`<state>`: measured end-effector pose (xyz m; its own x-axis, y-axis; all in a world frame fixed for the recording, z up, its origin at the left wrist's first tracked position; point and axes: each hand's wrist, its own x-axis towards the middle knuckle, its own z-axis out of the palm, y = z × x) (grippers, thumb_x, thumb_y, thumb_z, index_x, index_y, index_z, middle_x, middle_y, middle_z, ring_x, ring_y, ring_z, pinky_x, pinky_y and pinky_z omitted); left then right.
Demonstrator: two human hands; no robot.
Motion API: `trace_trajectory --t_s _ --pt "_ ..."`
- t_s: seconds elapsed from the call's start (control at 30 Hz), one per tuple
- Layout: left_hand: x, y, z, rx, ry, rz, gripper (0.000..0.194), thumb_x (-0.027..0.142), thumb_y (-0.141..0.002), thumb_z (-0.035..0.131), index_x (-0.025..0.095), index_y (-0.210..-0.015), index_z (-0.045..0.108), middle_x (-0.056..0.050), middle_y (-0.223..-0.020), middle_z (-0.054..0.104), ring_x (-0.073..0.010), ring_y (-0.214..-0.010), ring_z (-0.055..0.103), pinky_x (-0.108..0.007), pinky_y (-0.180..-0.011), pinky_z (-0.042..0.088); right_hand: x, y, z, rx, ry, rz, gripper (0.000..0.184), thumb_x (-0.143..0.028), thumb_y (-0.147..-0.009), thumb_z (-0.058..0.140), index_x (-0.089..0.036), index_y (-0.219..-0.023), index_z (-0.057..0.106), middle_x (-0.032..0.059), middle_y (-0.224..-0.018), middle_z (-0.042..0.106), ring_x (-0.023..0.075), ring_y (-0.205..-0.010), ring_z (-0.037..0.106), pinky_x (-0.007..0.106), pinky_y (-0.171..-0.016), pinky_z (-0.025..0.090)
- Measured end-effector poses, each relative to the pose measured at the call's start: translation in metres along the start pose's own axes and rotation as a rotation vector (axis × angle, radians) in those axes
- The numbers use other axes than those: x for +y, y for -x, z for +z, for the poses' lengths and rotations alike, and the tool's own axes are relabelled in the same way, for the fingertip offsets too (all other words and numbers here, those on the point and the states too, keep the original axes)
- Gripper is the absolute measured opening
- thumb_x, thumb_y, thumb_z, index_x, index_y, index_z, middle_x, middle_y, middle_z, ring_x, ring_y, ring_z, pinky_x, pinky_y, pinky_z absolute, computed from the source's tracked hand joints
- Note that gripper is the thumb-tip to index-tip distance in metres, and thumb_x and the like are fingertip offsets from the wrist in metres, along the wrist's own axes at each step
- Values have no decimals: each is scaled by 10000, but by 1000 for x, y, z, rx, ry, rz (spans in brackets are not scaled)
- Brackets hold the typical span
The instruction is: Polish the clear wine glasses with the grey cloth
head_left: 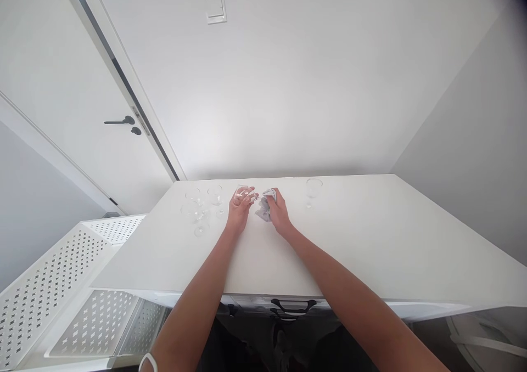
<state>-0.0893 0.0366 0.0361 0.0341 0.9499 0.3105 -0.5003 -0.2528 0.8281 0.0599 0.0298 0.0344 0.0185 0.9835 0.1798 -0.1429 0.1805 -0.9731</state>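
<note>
My left hand [241,207] is wrapped round the bowl of a clear wine glass [244,195], which lies tilted on its side with its stem toward the right. In my right hand [279,212] is a bunched grey cloth [264,212], gripped close to the glass's stem end. The cloth and fingers hide the foot of that glass. To the left of my left hand, several clear stemmed glasses [214,195] stand grouped on the white tabletop [263,262]. Another stemmed glass [314,188] stands alone to the right of my right hand.
Behind the tabletop rises a white wall with a light switch [215,6]. A white door with a dark handle [120,120] is at the left. White perforated bins [61,268] stand beside the cabinet's left side. Dark drawer handles [293,306] stick out at the front.
</note>
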Motion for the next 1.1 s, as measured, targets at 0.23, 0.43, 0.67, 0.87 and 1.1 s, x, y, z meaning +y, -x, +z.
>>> trace_trajectory --t_s 0.23,0.43,0.67,0.87,1.1 --pt "0 -1 1 53 -53 -10 409 409 -760 855 214 -1089 710 -124 -1316 641 -236 -1044 672 -379 -914 493 -2 0 2 -9 -98 198 282 -513 -882 551 -236 -931 533 37 -854 563 172 -709 523 298 -606 461" --pt "-4 -3 -3 116 -22 18 350 480 -853 752 229 -1093 708 -113 -1312 656 -198 -982 686 -347 -870 503 -3 6 8 -36 95 -113 290 -537 -909 517 -249 -939 531 20 -865 547 167 -740 499 299 -672 443" --pt "-9 -3 -6 96 -108 38 479 457 -797 808 248 -1208 679 -119 -1293 663 -228 -1005 686 -376 -909 508 -4 0 -3 106 238 -85 269 -491 -917 471 -241 -830 516 16 -777 536 179 -699 486 302 -631 397" --pt "-8 -3 -9 246 -149 75 558 401 -792 826 317 -1306 624 -68 -1260 671 -167 -946 653 -311 -842 492 -4 4 -8 -89 846 -325 151 -314 -844 577 -227 -721 572 30 -801 539 161 -643 453 308 -610 335" --pt "-9 -2 -3 215 -378 46 637 375 -750 864 308 -1341 637 -83 -1246 654 -186 -1023 637 -330 -896 506 -4 14 -1 -477 1216 -262 401 -265 -889 530 -301 -1265 665 80 -1171 619 155 -670 589 311 -636 389"
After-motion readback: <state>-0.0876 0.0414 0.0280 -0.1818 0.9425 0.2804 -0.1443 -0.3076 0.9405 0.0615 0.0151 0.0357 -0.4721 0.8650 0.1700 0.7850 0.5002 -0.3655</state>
